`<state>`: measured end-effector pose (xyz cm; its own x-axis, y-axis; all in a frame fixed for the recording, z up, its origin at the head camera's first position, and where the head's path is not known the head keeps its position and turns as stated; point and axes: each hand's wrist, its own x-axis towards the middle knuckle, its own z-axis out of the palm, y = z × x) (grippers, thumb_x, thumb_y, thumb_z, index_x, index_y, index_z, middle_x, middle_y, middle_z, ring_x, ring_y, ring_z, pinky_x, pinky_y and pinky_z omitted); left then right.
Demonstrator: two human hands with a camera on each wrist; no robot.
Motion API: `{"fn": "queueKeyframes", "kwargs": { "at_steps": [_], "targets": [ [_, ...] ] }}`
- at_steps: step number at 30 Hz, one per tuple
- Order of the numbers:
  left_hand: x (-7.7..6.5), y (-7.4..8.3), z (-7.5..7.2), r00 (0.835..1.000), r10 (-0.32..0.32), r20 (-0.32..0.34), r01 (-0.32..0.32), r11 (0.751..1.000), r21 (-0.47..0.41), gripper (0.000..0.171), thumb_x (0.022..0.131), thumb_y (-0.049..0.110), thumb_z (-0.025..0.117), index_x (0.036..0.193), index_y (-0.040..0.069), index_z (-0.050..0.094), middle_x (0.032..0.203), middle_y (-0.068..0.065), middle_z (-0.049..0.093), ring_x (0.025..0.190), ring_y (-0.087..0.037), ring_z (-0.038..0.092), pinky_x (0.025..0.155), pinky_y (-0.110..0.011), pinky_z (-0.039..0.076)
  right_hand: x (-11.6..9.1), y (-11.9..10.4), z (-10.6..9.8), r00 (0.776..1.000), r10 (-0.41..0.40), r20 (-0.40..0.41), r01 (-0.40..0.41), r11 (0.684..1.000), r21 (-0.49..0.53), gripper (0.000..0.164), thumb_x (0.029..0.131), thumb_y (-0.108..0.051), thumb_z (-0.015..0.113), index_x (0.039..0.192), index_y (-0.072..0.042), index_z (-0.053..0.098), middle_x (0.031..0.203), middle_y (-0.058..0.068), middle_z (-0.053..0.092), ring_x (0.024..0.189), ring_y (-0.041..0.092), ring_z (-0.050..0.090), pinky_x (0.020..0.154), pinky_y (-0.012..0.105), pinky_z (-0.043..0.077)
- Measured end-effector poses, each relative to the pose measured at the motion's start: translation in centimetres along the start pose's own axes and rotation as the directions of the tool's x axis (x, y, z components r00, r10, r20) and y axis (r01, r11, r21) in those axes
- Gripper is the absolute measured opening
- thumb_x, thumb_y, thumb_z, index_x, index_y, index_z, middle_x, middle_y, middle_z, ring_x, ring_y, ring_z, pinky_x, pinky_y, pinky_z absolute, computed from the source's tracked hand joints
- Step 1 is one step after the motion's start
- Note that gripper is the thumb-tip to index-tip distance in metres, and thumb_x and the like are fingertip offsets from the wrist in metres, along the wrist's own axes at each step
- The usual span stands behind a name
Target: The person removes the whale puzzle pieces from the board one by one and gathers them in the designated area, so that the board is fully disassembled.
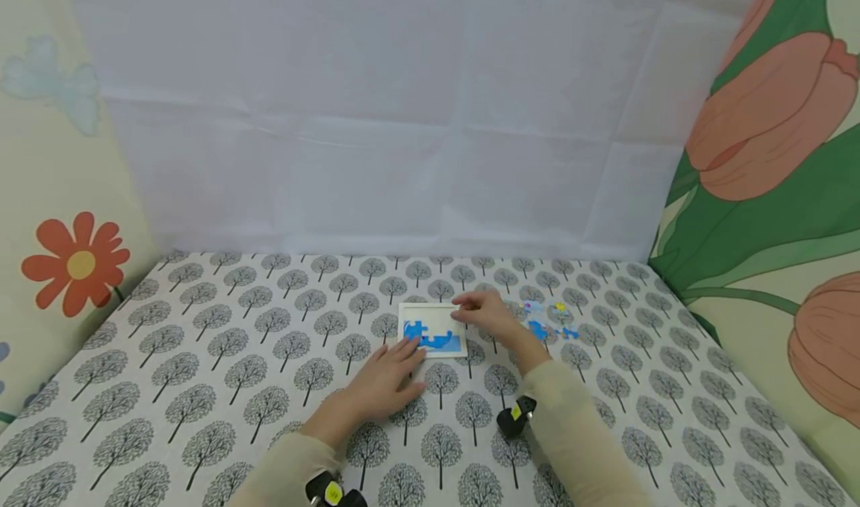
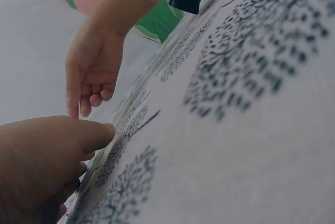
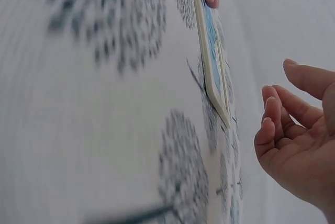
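A small white puzzle tray (image 1: 464, 349) lies flat on the table, with joined blue jigsaw pieces (image 1: 440, 340) along its lower part and left side. My left hand (image 1: 386, 380) rests at the tray's lower left, its fingers extended over that edge and the thumb spread. Over the tray's right side hovers my right hand (image 1: 488, 314), fingers loosely bent. In the right wrist view its thumb stands apart from the fingers (image 3: 269, 106) with nothing between them, and the tray's pale rim (image 3: 213, 90) runs beside it.
Several loose puzzle pieces (image 1: 537, 330), blue with yellow and purple bits, lie right of the tray, beyond my right wrist. A tree-patterned cloth (image 1: 269, 372) covers the table. White fabric (image 1: 376, 119) hangs behind it, and walls with painted flowers (image 1: 773, 119) flank it.
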<state>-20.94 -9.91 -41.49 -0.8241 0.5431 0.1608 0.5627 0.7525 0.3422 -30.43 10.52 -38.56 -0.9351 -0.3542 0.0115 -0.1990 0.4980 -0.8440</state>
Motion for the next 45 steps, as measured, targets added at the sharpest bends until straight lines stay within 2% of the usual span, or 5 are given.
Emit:
{"fn": "queueKeyframes", "kwargs": {
  "at_steps": [11, 20, 30, 38, 45],
  "targets": [
    [-0.3, -0.2, -0.1, 1.000, 0.025, 0.003, -0.025, 0.999, -0.027, 0.053, 0.087, 0.028, 0.050, 0.128, -0.003, 0.038, 0.136, -0.018, 0.026, 0.124, -0.031, 0.020, 0.097, -0.051, 0.016, 1.2, -0.5, 2.7, 0.999, 0.029, 0.022, -0.031, 0.993, 0.115, 0.028, 0.082, -0.011, 0.060, 0.107, 0.001, 0.058, 0.082, 0.006, 0.055, 0.068, 0.013, 0.051, 0.062, 0.027, 0.047],
    [-0.2, -0.4, 0.2, 0.999, 0.047, -0.006, -0.047, 0.999, -0.011, 0.053, 0.087, 0.029, 0.048, 0.128, -0.003, 0.038, 0.136, -0.018, 0.026, 0.124, -0.031, 0.020, 0.096, -0.051, 0.017, 1.8, -0.2, 4.0, 0.998, 0.064, 0.026, -0.066, 0.997, 0.047, 0.026, 0.082, -0.014, 0.059, 0.106, -0.004, 0.061, 0.088, 0.003, 0.059, 0.072, 0.013, 0.054, 0.064, 0.024, 0.046],
    [-0.3, -0.6, 0.2, 0.998, 0.063, -0.017, -0.063, 0.998, -0.010, 0.054, 0.087, 0.029, 0.049, 0.128, -0.004, 0.038, 0.135, -0.018, 0.027, 0.124, -0.031, 0.021, 0.096, -0.051, 0.018, 1.6, -0.5, 4.7, 0.999, 0.020, 0.047, -0.017, 0.997, -0.069, 0.027, 0.085, -0.017, 0.056, 0.108, -0.006, 0.061, 0.099, 0.006, 0.059, 0.087, 0.017, 0.054, 0.074, 0.028, 0.044],
    [-0.4, -0.7, 0.1, 0.998, 0.069, -0.011, -0.069, 0.998, -0.012, 0.054, 0.087, 0.028, 0.049, 0.129, -0.004, 0.037, 0.136, -0.018, 0.027, 0.124, -0.031, 0.020, 0.096, -0.052, 0.018, 1.5, -0.9, 4.9, 0.996, -0.022, 0.082, 0.036, 0.984, -0.174, 0.027, 0.085, -0.015, 0.055, 0.109, -0.006, 0.060, 0.086, 0.001, 0.060, 0.076, 0.013, 0.053, 0.070, 0.029, 0.044],
    [-0.4, -0.7, 0.0, 0.997, 0.078, -0.009, -0.078, 0.997, -0.018, 0.053, 0.087, 0.027, 0.049, 0.128, -0.004, 0.037, 0.135, -0.018, 0.027, 0.124, -0.032, 0.021, 0.095, -0.052, 0.019, 1.4, -1.0, 5.2, 0.998, 0.003, 0.056, 0.006, 0.988, -0.151, 0.024, 0.085, -0.014, 0.055, 0.108, -0.007, 0.061, 0.083, -0.001, 0.058, 0.073, 0.012, 0.051, 0.066, 0.028, 0.043]
  ]
}}
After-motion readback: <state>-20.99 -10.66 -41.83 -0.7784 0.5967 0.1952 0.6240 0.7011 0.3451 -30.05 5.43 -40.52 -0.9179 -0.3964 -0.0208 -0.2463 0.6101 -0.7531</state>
